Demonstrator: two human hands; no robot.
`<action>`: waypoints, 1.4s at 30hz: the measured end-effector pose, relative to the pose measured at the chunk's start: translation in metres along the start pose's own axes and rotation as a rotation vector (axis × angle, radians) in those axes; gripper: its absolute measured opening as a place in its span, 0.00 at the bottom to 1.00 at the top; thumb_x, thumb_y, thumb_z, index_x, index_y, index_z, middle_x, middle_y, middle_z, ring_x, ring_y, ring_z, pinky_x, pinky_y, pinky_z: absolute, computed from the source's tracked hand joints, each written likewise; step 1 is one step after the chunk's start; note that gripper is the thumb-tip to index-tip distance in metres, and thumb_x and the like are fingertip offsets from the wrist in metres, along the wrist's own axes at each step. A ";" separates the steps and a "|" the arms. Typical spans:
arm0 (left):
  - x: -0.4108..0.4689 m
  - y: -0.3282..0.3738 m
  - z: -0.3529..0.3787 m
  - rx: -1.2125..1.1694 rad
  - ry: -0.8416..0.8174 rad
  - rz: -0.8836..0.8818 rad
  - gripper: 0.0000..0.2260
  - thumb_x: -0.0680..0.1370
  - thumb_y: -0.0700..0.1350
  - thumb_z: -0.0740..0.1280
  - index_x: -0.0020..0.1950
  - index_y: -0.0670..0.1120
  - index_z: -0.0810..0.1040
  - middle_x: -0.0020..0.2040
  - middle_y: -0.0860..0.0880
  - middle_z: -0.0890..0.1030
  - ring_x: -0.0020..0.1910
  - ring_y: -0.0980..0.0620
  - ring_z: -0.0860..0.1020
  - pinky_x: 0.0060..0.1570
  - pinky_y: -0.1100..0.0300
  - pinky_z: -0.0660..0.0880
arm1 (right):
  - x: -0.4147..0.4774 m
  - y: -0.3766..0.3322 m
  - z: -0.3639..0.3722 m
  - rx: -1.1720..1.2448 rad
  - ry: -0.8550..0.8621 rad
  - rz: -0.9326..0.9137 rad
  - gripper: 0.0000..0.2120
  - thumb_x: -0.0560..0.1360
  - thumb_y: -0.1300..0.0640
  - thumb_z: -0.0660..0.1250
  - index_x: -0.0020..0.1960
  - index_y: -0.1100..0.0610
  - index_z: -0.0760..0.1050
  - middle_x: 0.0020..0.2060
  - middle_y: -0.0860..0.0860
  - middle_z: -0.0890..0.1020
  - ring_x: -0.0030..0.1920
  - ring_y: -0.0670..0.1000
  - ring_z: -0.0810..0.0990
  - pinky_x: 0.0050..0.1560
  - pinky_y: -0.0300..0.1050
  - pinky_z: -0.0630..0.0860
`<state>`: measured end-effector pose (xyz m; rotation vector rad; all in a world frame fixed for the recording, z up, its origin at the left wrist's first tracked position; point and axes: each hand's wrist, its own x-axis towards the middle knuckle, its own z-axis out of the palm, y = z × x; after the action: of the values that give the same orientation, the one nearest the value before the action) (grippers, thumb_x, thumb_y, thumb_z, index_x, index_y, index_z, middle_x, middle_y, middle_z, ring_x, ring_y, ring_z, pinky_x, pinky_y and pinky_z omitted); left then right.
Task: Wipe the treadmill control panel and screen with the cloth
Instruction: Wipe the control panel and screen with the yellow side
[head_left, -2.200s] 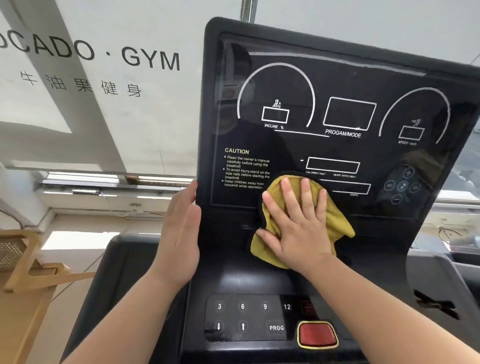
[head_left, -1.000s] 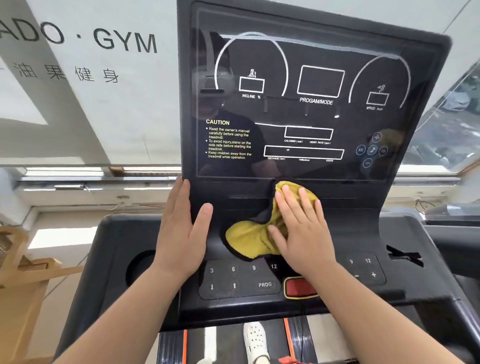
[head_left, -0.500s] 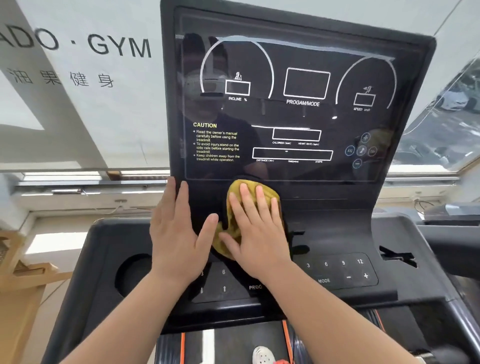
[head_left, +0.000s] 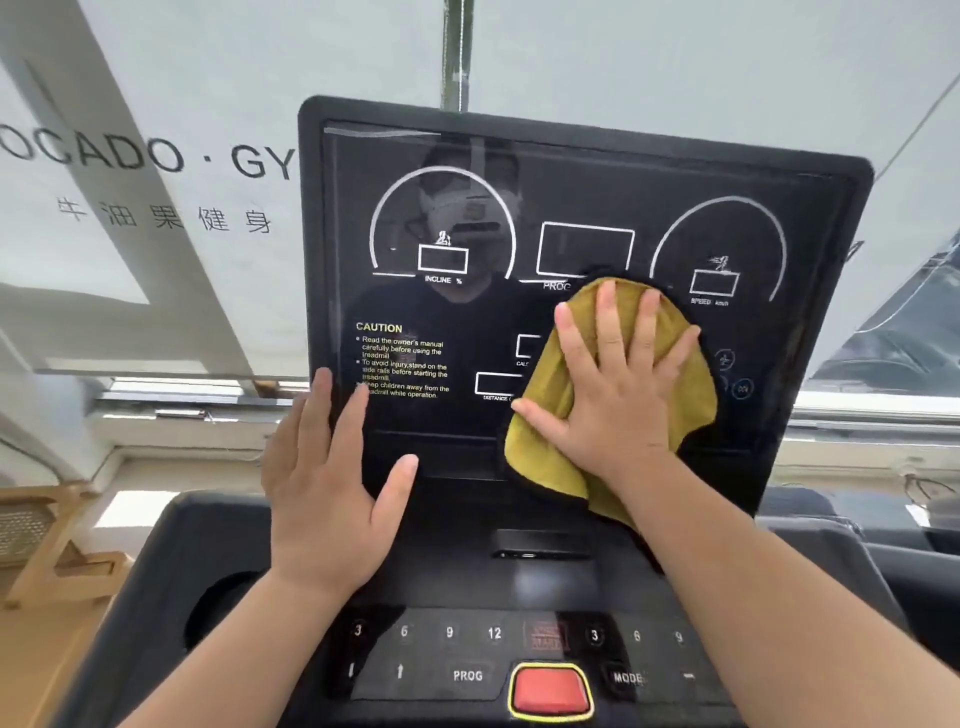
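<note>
We see right hand (head_left: 618, 395) pressed flat on mustard-yellow cloth (head_left: 550, 457) against glossy black treadmill screen (head_left: 467, 322); left hand (head_left: 327, 493) braces its lower-left edge.

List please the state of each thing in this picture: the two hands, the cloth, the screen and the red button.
right hand: flat, fingers spread, pressing the cloth on the screen
left hand: open, flat at the screen's lower left edge, holding nothing
cloth: crumpled, pinned against the screen
screen: dark, displays unlit
red button: untouched
</note>
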<state>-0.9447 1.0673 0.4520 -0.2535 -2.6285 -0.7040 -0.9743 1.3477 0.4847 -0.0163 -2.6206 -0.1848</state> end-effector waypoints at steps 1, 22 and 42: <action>0.005 0.002 -0.001 0.008 -0.004 -0.038 0.33 0.77 0.64 0.56 0.78 0.47 0.65 0.81 0.41 0.58 0.79 0.38 0.58 0.76 0.40 0.54 | 0.013 0.003 -0.006 -0.018 0.032 -0.038 0.49 0.71 0.20 0.55 0.84 0.45 0.52 0.84 0.58 0.51 0.81 0.71 0.45 0.70 0.85 0.42; 0.022 0.008 0.007 0.033 -0.001 -0.129 0.42 0.74 0.63 0.63 0.81 0.42 0.54 0.80 0.40 0.58 0.74 0.36 0.62 0.72 0.39 0.63 | -0.007 0.011 0.020 -0.152 0.169 -0.617 0.43 0.74 0.24 0.60 0.83 0.43 0.58 0.83 0.50 0.57 0.83 0.63 0.52 0.77 0.76 0.44; 0.020 -0.004 -0.002 0.115 -0.112 -0.069 0.44 0.72 0.65 0.60 0.80 0.39 0.58 0.81 0.41 0.55 0.72 0.38 0.61 0.70 0.42 0.66 | 0.021 -0.047 0.013 -0.121 0.159 -0.653 0.39 0.77 0.32 0.60 0.84 0.45 0.55 0.84 0.52 0.55 0.83 0.61 0.50 0.79 0.71 0.43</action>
<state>-0.9635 1.0641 0.4606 -0.1741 -2.7849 -0.5736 -1.0013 1.3029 0.4782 0.7816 -2.3630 -0.5417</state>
